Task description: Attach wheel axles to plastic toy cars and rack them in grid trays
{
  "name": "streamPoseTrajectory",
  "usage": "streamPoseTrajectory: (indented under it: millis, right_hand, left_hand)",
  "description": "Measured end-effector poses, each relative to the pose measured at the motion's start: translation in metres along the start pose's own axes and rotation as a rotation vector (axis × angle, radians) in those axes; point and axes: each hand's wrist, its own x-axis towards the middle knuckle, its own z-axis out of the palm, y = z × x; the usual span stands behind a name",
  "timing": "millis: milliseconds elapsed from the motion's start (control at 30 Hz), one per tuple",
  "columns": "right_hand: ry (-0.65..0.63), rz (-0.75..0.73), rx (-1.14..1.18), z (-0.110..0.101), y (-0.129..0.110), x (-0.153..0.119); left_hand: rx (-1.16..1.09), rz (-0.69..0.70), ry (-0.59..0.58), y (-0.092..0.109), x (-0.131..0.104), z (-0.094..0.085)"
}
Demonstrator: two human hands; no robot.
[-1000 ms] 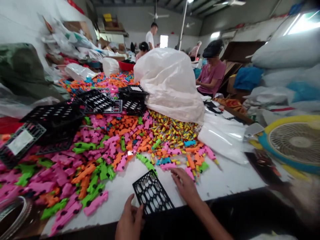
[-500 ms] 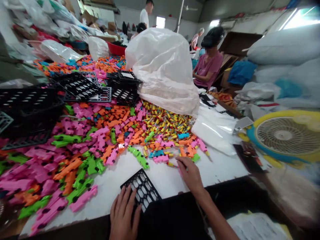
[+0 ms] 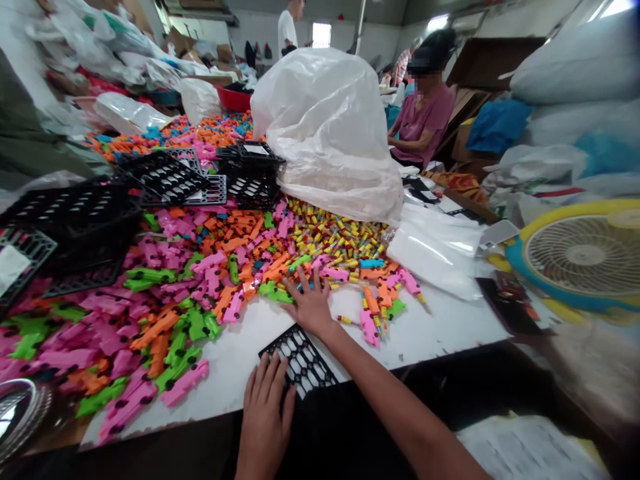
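Note:
My left hand (image 3: 267, 403) lies flat with its fingers stretched over the left edge of a black lattice tray (image 3: 313, 365) at the table's front edge. Beyond the tray, my right hand (image 3: 311, 303) reaches over the near side of the toy pile, fingers spread. Its thumb side is by a green toy car (image 3: 274, 291), and a pink toy car (image 3: 335, 273) is just past its fingertips; whether it touches either I cannot tell. To the right of that hand lie another pink toy car (image 3: 369, 328) and a small yellow-and-red stick (image 3: 349, 321).
Pink, orange and green toy cars (image 3: 107, 330) heap at left. Small yellow-and-red sticks (image 3: 345, 233) lie below a big white plastic bag (image 3: 330, 133). Black trays (image 3: 75, 207) are stacked at left. Clear bags (image 3: 440, 250) and a fan (image 3: 585, 253) are at right. A person (image 3: 425, 120) sits beyond.
My right hand has moved left, from the loose pink car to the pile beyond the tray, and its fingers have spread. My left hand stays on the tray. The view has shifted slightly.

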Motion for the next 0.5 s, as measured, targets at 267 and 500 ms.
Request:
streamPoseTrajectory:
  millis: [267, 500]
  right_hand:
    - [0.142, -0.023, 0.177, -0.062, 0.045, -0.062]
    - [0.186, 0.379, 0.082, -0.114, 0.106, -0.133]
  left_hand:
    - [-0.042, 0.057, 0.019, 0.000, 0.024, 0.009]
    - [-0.060, 0.043, 0.002, 0.018, 0.032, 0.010]
